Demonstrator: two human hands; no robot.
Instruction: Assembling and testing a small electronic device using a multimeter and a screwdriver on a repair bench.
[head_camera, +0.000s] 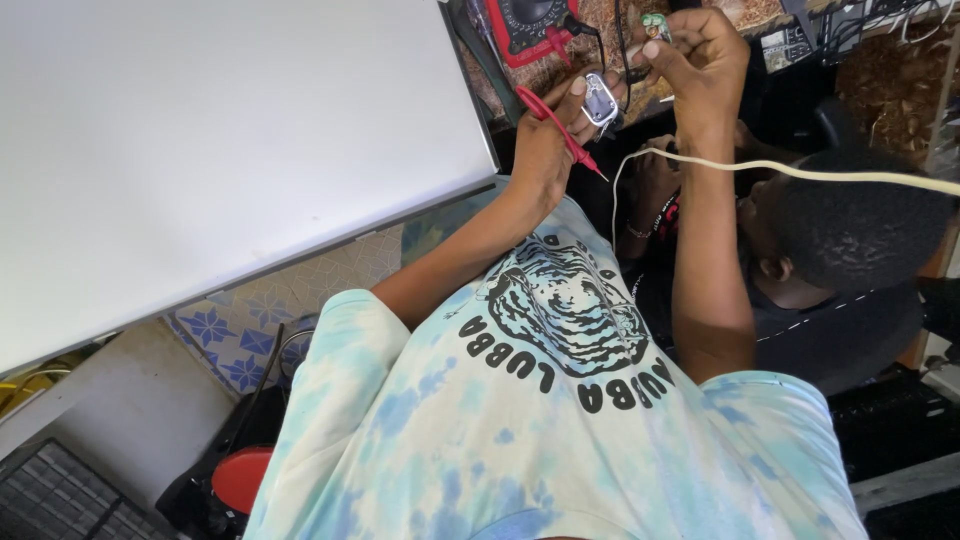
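Left hand (550, 130) at 12 o'clock, fingers pinched around a thin red probe (560, 128) and a small silver part (600, 100). Right hand (700, 55) closed on a tiny greenish piece (655, 25). Probably light, stiff, fiddly; best gripped by the edges.

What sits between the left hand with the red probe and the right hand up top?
In the head view, a small silver metal-framed part lies between the left hand, holding the red probe, and the right hand.
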